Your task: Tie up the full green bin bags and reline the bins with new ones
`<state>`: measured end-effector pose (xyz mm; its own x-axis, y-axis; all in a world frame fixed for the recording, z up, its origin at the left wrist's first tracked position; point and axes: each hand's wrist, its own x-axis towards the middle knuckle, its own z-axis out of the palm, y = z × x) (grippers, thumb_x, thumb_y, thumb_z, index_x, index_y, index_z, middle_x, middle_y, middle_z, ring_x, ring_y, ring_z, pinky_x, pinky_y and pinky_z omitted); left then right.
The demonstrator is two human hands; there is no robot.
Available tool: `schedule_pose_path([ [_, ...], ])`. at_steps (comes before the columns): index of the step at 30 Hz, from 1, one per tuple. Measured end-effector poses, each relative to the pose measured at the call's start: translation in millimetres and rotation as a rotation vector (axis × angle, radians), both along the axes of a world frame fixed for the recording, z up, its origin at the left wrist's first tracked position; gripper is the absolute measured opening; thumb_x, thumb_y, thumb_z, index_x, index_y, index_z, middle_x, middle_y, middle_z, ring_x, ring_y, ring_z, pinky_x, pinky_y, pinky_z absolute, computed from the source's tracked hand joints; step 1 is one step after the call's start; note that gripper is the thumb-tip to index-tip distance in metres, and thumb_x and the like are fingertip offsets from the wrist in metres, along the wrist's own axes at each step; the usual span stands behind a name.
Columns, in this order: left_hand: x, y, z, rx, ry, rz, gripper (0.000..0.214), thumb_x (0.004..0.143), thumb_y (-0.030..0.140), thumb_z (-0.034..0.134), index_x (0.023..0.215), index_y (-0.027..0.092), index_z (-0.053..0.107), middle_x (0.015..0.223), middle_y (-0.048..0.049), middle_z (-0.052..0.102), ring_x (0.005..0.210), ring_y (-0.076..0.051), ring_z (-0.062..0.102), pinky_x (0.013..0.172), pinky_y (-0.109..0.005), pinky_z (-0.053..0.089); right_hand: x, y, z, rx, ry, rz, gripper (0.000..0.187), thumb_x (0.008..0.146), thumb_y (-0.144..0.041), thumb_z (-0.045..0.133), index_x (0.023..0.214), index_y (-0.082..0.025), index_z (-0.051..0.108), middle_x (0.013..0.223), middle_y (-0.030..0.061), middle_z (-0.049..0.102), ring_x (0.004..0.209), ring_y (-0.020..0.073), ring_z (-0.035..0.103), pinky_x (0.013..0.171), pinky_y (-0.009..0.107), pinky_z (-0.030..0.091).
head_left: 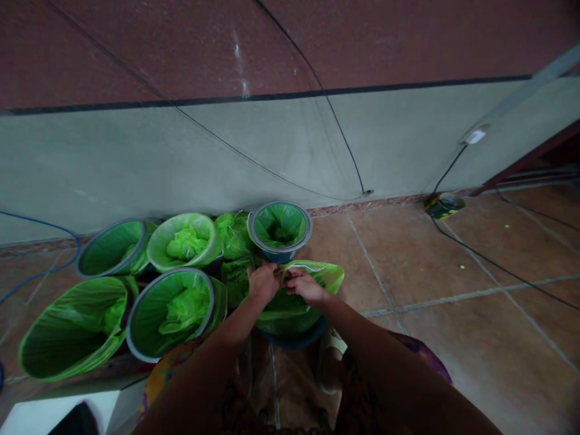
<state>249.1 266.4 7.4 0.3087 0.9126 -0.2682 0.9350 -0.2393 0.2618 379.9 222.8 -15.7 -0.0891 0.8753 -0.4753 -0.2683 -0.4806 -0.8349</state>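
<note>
Head | left hand (pixel 263 283), right hand (pixel 306 286) — pinching green bag (pixel 327 277) rim, bag beneath

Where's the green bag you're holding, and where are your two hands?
green bag (pixel 328 277): head view, on its stretched rim, far right end.
left hand (pixel 264 283): head view, on the back of it.
right hand (pixel 306 286): head view, on the back of it.

Six green-lined bins (pixel 278 255); two hands (pixel 263 283).

Bins (pixel 128 329) left of nearest bin (pixel 296 339), wall (pixel 226 157) behind, cable (pixel 480 257) seemingly right.
</note>
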Motion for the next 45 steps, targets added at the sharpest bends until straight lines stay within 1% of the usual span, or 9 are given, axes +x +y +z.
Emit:
schedule_pose_path([
  [3, -0.5, 3.6, 6.1, -0.019, -0.021, 0.01, 0.026, 0.091, 0.038, 0.051, 0.093, 0.024, 0.072, 0.112, -0.0036, 0.071, 0.104, -0.024, 0.065, 0.098, -0.044, 0.039, 7.9, 3.4, 1.6, 0.057, -0.257, 0.122, 0.021, 0.069, -0.011, 0.054, 0.086, -0.021, 0.064, 0.084, 0.0, 0.066, 0.07, 0.0134, 0.061, 0.062, 0.025, 0.047],
  [8, -3.6, 13.8, 16.5, 0.033, -0.051, 0.065, 0.024, 0.089, 0.031, 0.051, 0.091, 0.022, 0.074, 0.109, -0.0048, 0.072, 0.101, -0.023, 0.066, 0.092, -0.037, 0.044, 32.0, -4.0, -2.8, 0.185, -1.16, 0.665, 0.028, 0.077, -0.008, 0.054, 0.096, -0.017, 0.072, 0.102, 0.0111, 0.072, 0.099, 0.0248, 0.064, 0.086, 0.034, 0.047],
  [14, -6.7, 21.0, 17.2, 0.054, -0.034, 0.091, 0.027, 0.09, 0.03, 0.05, 0.096, 0.019, 0.074, 0.103, -0.0084, 0.074, 0.096, -0.022, 0.068, 0.084, -0.032, 0.047, 41.3, -40.9, -19.7, 0.223, -1.303, 0.952, 0.039, 0.072, -0.009, 0.061, 0.11, -0.013, 0.072, 0.111, 0.0176, 0.069, 0.116, 0.0374, 0.055, 0.095, 0.046, 0.043],
  [21, -6.6, 22.0, 12.9, 0.087, -0.094, 0.069, 0.027, 0.09, 0.03, 0.05, 0.091, 0.018, 0.074, 0.098, -0.0093, 0.074, 0.092, -0.022, 0.068, 0.078, -0.03, 0.048, 34.1, -48.7, -26.0, 0.258, -1.438, 1.157, 0.029, 0.08, -0.009, 0.053, 0.1, -0.013, 0.074, 0.102, 0.0166, 0.073, 0.115, 0.0331, 0.056, 0.097, 0.048, 0.038],
  [27, -11.7, 29.0, 22.6, 0.153, -0.335, 0.12, 0.022, 0.087, 0.025, 0.052, 0.081, 0.016, 0.071, 0.087, -0.008, 0.072, 0.083, -0.019, 0.067, 0.079, -0.029, 0.048, 33.6, -40.4, -10.1, 0.367, -1.421, 1.06, 0.027, 0.088, -0.017, 0.049, 0.095, -0.012, 0.075, 0.1, 0.017, 0.073, 0.099, 0.0296, 0.063, 0.089, 0.041, 0.041],
  [31, -11.6, 34.9, 39.6, 0.135, -0.782, 0.179, 0.013, 0.081, 0.024, 0.059, 0.081, 0.017, 0.071, 0.09, -0.0046, 0.072, 0.083, -0.016, 0.066, 0.082, -0.029, 0.049, 39.8, -32.7, 16.4, 0.554, -1.305, 0.933, 0.027, 0.093, -0.023, 0.047, 0.091, -0.015, 0.072, 0.094, 0.0114, 0.073, 0.092, 0.0222, 0.063, 0.09, 0.033, 0.041],
  [35, -10.3, 30.8, 70.7, -0.113, -1.347, 0.218, 0.013, 0.075, 0.03, 0.07, 0.075, 0.017, 0.069, 0.099, -0.0038, 0.074, 0.09, -0.017, 0.066, 0.088, -0.032, 0.049, 41.6, -29.0, 59.5, 0.667, -0.967, 0.57, 0.031, 0.096, -0.028, 0.044, 0.083, -0.018, 0.07, 0.084, 0.0061, 0.07, 0.084, 0.0187, 0.062, 0.082, 0.031, 0.043],
  [41, -12.0, 12.6, 114.7, -0.465, -1.844, 0.017, 0.016, 0.074, 0.033, 0.077, 0.081, 0.02, 0.071, 0.093, -0.0016, 0.075, 0.091, -0.017, 0.068, 0.098, -0.04, 0.048, 46.0, -25.0, 114.6, 0.475, -0.017, -0.271, 0.03, 0.089, -0.053, 0.057, 0.095, -0.024, 0.065, 0.065, -0.0035, 0.058, 0.061, 0.0117, 0.055, 0.065, 0.026, 0.048],
  [45, -2.8, 8.4, 110.5, -0.503, -1.803, 0.031, 0.017, 0.075, 0.034, 0.078, 0.085, 0.02, 0.073, 0.085, -0.0013, 0.075, 0.079, -0.015, 0.068, 0.089, -0.036, 0.051, 44.9, -15.5, 112.7, 0.278, 0.033, -0.256, 0.049, 0.079, -0.063, 0.065, 0.104, -0.021, 0.063, 0.055, -0.008, 0.048, 0.04, 0.0047, 0.028, 0.039, 0.019, 0.023],
])
